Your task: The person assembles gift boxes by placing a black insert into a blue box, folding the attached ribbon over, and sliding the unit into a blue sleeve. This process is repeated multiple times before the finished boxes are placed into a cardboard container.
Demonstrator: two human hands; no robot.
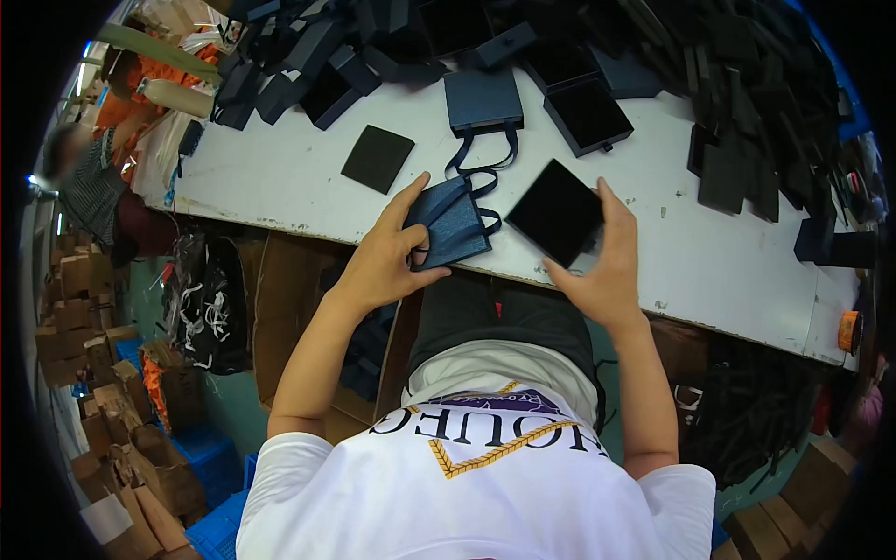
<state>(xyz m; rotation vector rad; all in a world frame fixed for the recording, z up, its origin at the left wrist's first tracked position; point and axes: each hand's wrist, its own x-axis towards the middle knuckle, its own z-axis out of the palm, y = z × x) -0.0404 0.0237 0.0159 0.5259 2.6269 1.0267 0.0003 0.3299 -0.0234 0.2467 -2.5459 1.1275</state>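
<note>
My left hand (387, 254) is closed on a small dark blue gift bag (454, 231) with ribbon handles, over the table's front edge. In my right hand (605, 261) is a square jewelry box (554, 213) with a black inside facing up, tilted cornerwise. My thumb and fingers grip it at its right side. The bag and the box are apart, a short gap between them. Behind them lies another blue gift bag (483, 99), its ribbon handles trailing toward me. A black square pad (378, 159) lies beyond my left hand.
On the white table (280, 177), an open box (588, 116) sits near several heaped dark blue boxes (327, 93) at the back. Black pads (733, 177) are piled at right, near an orange tape roll (848, 330). Cardboard (289, 317) stands below the edge. A person (93, 187) is at far left.
</note>
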